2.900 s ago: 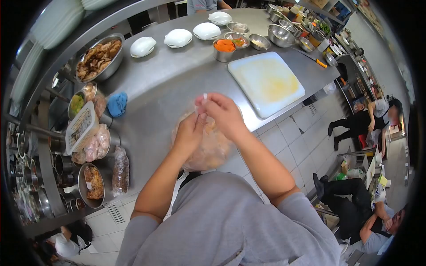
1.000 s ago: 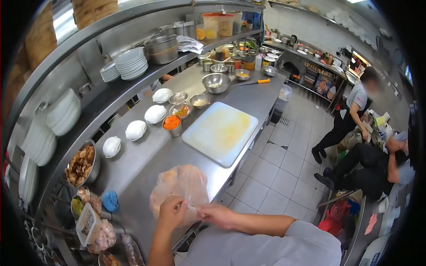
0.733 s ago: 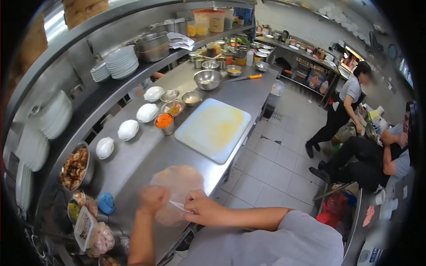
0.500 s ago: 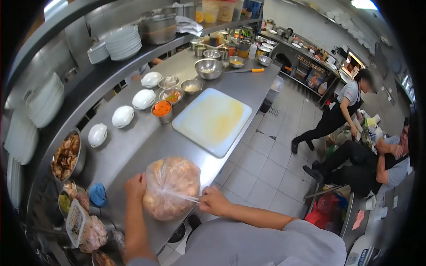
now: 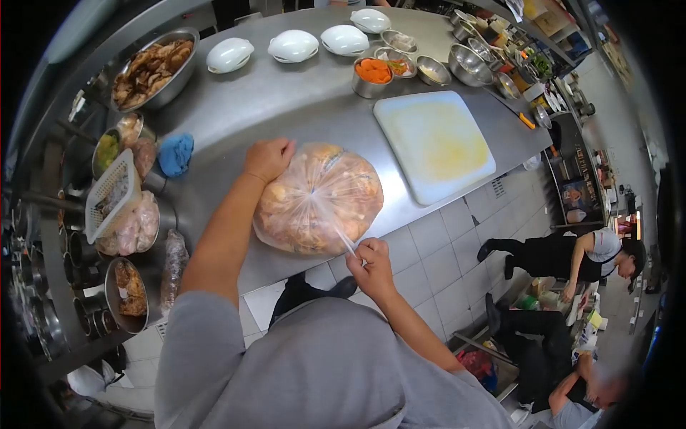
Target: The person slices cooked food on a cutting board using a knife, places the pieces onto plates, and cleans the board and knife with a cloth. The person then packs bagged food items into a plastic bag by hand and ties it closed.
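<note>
A clear plastic bag, packed round with orange-brown food pieces, rests on the steel counter near its front edge. Its film gathers into creases at the middle and runs out to a thin twisted end. My right hand pinches that twisted end, just past the counter edge. At the bag's upper left side my left hand is closed in a fist against the plastic; the fold of film inside its fingers is mostly hidden. What the food pieces are exactly cannot be made out through the film.
A white cutting board lies to the right, with an orange-handled knife beyond it. White lidded dishes, a bowl of carrots and a large meat bowl line the back. A blue cloth lies left. Two people are at right.
My view has turned down and swung toward the bag. Both hands stay on it, the right still pulling the twisted end outward. The person standing at right keeps bending over the worktop.
</note>
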`<act>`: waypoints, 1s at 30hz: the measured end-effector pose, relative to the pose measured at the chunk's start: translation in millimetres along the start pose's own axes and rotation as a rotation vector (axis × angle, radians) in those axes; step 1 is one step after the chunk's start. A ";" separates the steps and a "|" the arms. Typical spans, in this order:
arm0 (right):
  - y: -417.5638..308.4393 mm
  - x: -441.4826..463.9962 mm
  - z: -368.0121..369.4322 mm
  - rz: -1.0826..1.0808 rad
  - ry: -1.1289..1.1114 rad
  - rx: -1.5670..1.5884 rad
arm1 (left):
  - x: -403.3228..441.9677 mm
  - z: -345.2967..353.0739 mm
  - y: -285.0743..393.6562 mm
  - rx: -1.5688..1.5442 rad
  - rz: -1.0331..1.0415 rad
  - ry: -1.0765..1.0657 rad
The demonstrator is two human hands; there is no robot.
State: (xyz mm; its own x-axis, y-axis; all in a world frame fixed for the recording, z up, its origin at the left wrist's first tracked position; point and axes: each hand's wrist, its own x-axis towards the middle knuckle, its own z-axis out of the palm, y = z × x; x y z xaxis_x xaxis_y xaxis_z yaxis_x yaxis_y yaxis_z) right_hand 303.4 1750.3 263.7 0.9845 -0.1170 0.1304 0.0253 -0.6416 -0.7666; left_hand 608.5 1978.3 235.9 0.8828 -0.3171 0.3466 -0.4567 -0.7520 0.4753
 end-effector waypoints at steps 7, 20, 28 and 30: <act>-62.8 46.2 -48.4 0.195 0.126 0.986 | 14.5 -119.0 85.0 0.160 0.868 -0.167; -28.2 21.7 -7.8 0.051 -0.160 0.906 | -20.4 -75.2 4.6 0.154 0.804 -0.203; -89.3 23.2 -24.5 0.312 -0.308 1.075 | -18.9 -105.8 57.8 -0.807 -0.618 -0.717; -132.8 27.7 -33.2 -0.197 -0.309 0.655 | -30.6 -107.8 70.4 -1.005 -0.548 -0.718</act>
State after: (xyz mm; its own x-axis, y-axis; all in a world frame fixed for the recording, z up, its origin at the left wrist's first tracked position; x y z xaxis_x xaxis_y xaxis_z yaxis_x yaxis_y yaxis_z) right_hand 321.5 1807.1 389.9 0.9524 0.2340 0.1953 0.2091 -0.0353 -0.9773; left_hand 537.5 1997.4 346.0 0.6965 -0.5773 -0.4260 0.3610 -0.2312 0.9035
